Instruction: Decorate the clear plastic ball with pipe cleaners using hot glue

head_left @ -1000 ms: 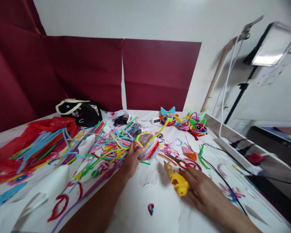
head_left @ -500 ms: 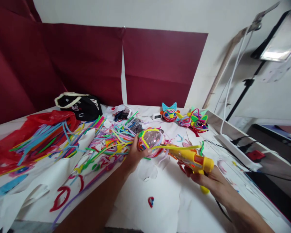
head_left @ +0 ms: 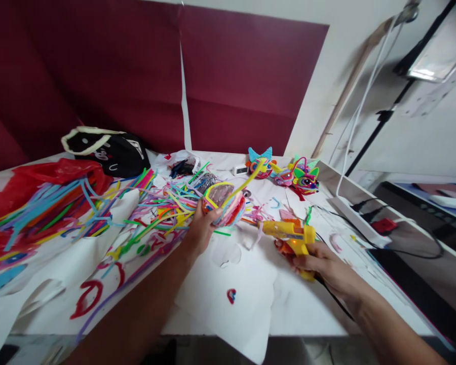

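Observation:
My left hand (head_left: 202, 228) is closed around a round clear ball wrapped in coloured pipe cleaners (head_left: 225, 202), held just above the table; a yellow pipe cleaner (head_left: 247, 182) sticks up from it to the right. My right hand (head_left: 319, 263) grips a yellow hot glue gun (head_left: 289, 234) by its handle, nozzle pointing left toward the ball, a short gap between them. A black cord (head_left: 332, 299) trails from the gun under my wrist.
A heap of loose pipe cleaners (head_left: 99, 208) and a red plastic bag (head_left: 41, 175) cover the left of the white-papered table (head_left: 251, 299). A black pouch (head_left: 106, 149) sits at the back. Finished colourful masks (head_left: 289, 175) stand far right, beside a power strip (head_left: 359, 220) with cables.
My right hand picked the glue gun up from the table and now holds it level, aimed at the ball. The ball's yellow pipe cleaner swung back up. The camera tilted downward.

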Motion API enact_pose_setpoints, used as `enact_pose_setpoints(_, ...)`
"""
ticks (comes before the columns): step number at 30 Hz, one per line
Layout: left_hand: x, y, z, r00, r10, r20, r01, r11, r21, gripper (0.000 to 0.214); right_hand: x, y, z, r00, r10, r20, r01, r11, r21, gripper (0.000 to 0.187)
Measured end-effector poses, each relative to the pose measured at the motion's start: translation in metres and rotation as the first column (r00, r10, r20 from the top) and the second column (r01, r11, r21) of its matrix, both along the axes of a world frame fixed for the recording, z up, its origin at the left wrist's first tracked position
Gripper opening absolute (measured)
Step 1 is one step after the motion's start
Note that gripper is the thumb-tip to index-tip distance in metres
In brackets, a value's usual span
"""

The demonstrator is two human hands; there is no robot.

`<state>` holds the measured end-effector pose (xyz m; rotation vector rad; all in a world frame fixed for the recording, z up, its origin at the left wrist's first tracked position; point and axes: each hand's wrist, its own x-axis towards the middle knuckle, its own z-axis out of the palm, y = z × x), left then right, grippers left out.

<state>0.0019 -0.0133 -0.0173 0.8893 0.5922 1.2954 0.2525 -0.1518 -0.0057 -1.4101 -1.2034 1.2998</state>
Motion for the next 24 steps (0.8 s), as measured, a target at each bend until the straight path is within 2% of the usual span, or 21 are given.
enact_pose_setpoints(3, 0.001, 0.000, 0.002, 1.000, -0.001, 0.014, 0.001, 1.000, 0.007, 0.075, -0.003, 0.001, -0.008, 0.989, 0.030, -0.144, -0.051, 0.988, -0.147, 0.025)
enact_pose_setpoints(8, 0.002, 0.004, -0.001, 1.000, 0.011, 0.018, -0.011, 1.000, 0.001, 0.077, -0.003, 0.003, -0.014, 0.933, 0.092, -0.347, -0.173, 0.962, -0.210, 0.028)
enact_pose_setpoints(13, 0.004, 0.003, -0.001, 1.000, 0.007, 0.026, -0.007, 1.000, -0.012, 0.082, -0.001, 0.007, -0.016, 0.929, 0.150, -0.339, -0.250, 0.929, -0.273, 0.029)
enact_pose_setpoints(17, 0.005, 0.000, 0.003, 1.000, -0.002, 0.013, 0.002, 1.000, -0.004, 0.082, -0.002, 0.009, -0.017, 0.943, 0.125, -0.310, -0.210, 0.943, -0.259, 0.031)
enact_pose_setpoints(20, 0.004, 0.000, 0.001, 1.000, 0.004, -0.003, -0.004, 1.000, 0.012, 0.078, -0.004, 0.007, -0.012, 0.956, 0.047, -0.291, -0.114, 0.970, -0.215, 0.033)
enact_pose_setpoints(24, 0.001, 0.002, -0.005, 0.998, 0.031, -0.061, -0.026, 0.997, 0.070, 0.072, -0.007, 0.000, 0.005, 0.967, -0.038, -0.252, 0.023, 0.998, -0.061, 0.038)
